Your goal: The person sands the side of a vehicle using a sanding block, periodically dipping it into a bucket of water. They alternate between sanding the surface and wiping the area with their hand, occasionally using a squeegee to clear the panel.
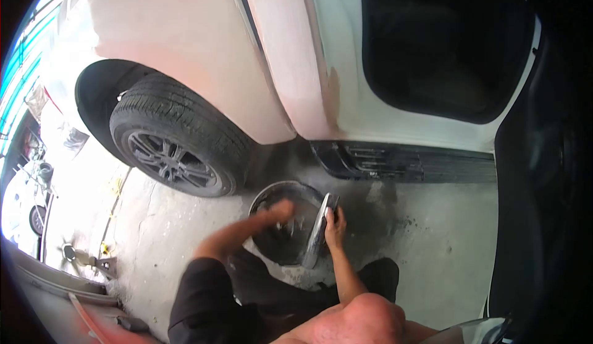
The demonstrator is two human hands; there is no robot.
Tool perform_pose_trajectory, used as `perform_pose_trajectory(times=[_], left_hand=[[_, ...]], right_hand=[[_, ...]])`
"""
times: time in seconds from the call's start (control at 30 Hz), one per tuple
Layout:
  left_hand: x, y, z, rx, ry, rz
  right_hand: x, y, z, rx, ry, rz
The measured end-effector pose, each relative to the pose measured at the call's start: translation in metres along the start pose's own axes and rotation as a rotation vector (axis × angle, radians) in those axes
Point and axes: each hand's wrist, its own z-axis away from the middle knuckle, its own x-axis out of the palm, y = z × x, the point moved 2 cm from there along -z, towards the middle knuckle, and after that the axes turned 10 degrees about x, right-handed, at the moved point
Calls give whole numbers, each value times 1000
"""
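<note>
A round black basin [256, 207] stands on the concrete floor, with dark wet contents. My left hand [281, 212] is over the basin, blurred by motion, so its fingers and anything in them cannot be made out. My right hand [335, 226] is closed on a long, narrow dark grey piece with a pale shiny edge [317, 236]. That piece stands tilted at the basin's right side, reaching across the rim. Its exact kind cannot be told.
A vehicle with a pale, pinkish body [179, 22] stands just ahead. Its front wheel [170, 152] is left of the basin, its black side step [395, 161] to the right. A metal stand-like object [86, 259] is at far left. Wet patches mark the concrete floor [426, 245].
</note>
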Motion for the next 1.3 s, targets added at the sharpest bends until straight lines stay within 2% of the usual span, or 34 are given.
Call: perform_pose_trajectory(times=[0.03, 0.07, 0.1, 0.13, 0.17, 0.2, 0.23, 0.27, 0.3, 0.33, 0.37, 0.47, 0.6, 0.63, 0.73, 0.8, 0.97, 1.07, 1.13, 1.2, 1.27, 1.3], left_hand=[[-64, 23, 25, 156, 437, 71], [-148, 57, 40, 108, 528, 31], [-201, 62, 47, 146, 670, -6], [-272, 103, 66, 52, 670, -127], [-312, 93, 63, 233, 791, -351], [-369, 108, 76, 500, 797, -651], [-413, 112, 79, 575, 911, -967], [-456, 128, 83, 467, 1032, -885], [-494, 145, 86, 585, 1134, -1188], [-523, 151, 86, 497, 1212, -1362], [-541, 154, 83, 312, 1209, -1315], [-547, 186, 78, 8, 856, -1187], [-475, 152, 47, 331, 930, -1322], [-456, 148, 41, 219, 807, -1276], [-400, 131, 22, 301, 651, -1243], [-369, 115, 14, 320, 634, -1218], [-346, 100, 25, 399, 493, -1101], [-382, 102, 32, 375, 653, -1163], [-426, 122, 43, 224, 786, -1154], [-475, 131, 54, 245, 1002, -1220], [-523, 157, 64, 23, 1226, -1102], [-542, 152, 70, 83, 1397, -1192]], right_hand=[[-2, -5, 0, 23, -11, 5], [-3, -8, 1, 43, -17, 10], [-3, -6, 0, 38, 2, 30], [-1, -1, -2, 29, 22, 50], [0, 4, -2, 17, 40, 71], [0, 5, 0, 16, 35, 74], [1, 4, -1, 9, 29, 76], [2, 3, -1, -2, 23, 78], [4, 4, 0, -33, 22, 80], [7, 5, 3, -64, 22, 83], [10, 6, 4, -95, 23, 89], [13, -10, 11, -141, 64, 176], [16, -3, 13, -122, 59, 170], [17, 0, 12, -146, 76, 200], [18, 8, 10, -220, 118, 293], [18, 7, 9, -272, 132, 357], [17, 2, 10, -238, 119, 345], [17, 9, 8, -270, 125, 371], [16, 15, 5, -301, 123, 368], [16, 13, 5, -276, 114, 360], [15, 14, 5, -260, 105, 363], [15, 14, 4, -256, 101, 369]])
